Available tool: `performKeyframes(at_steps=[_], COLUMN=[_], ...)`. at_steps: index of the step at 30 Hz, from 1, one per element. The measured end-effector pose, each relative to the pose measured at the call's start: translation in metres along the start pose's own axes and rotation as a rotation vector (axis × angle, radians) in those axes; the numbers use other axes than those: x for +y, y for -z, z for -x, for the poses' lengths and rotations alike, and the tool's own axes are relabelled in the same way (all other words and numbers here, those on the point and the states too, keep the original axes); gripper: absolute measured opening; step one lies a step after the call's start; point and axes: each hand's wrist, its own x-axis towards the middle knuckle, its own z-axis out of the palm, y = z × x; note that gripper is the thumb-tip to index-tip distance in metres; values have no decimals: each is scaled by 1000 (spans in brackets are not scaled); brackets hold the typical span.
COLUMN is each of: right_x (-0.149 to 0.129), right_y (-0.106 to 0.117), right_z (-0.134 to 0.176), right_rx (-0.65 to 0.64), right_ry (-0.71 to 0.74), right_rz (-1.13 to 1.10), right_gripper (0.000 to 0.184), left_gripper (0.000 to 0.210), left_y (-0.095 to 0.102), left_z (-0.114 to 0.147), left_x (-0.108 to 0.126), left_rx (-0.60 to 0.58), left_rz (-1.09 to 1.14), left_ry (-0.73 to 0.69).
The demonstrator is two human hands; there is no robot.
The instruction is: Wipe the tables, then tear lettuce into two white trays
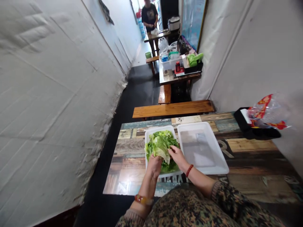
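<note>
Green lettuce (163,135) fills a white plastic tray (146,134) on the wood-patterned table. Above the pile, a pale lettuce leaf (161,146) is held up between both hands. My left hand (155,164) is closed around its lower end, palm side partly hidden. The fingers of my right hand (177,156) pinch the leaf's right edge. Just right of the lettuce stands a second white tray (223,162), with only its bare, slightly see-through bottom showing inside.
At the table's right side, a black holder (246,127) carries a clear plastic bag with red print. Beyond the table is a wooden bench (174,108), then another table (165,78) with boxes and bags. A person (149,17) stands at the far end.
</note>
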Motion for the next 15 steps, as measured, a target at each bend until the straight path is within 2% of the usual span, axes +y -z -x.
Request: performKeyframes(at_steps=[3, 5, 8, 11, 15], right_x=[-3, -5, -8, -10, -12], right_y=[2, 3, 6, 9, 13], right_z=[-3, -3, 0, 7, 14], right_rx=[24, 14, 24, 16, -60], right_ry=[125, 130, 26, -127, -149], right_rz=[156, 196, 144, 23, -142], right_gripper=[28, 24, 22, 24, 30], left_gripper=[27, 28, 35, 42, 45], left_y=[-1, 0, 1, 4, 6], left_z=[1, 3, 4, 2, -3], left_x=[1, 1, -3, -10, -17], left_rx=[-9, -24, -41, -5, 56], left_rz=[-48, -90, -136, -124, -72], left_ry=[-49, -76, -75, -16, 20])
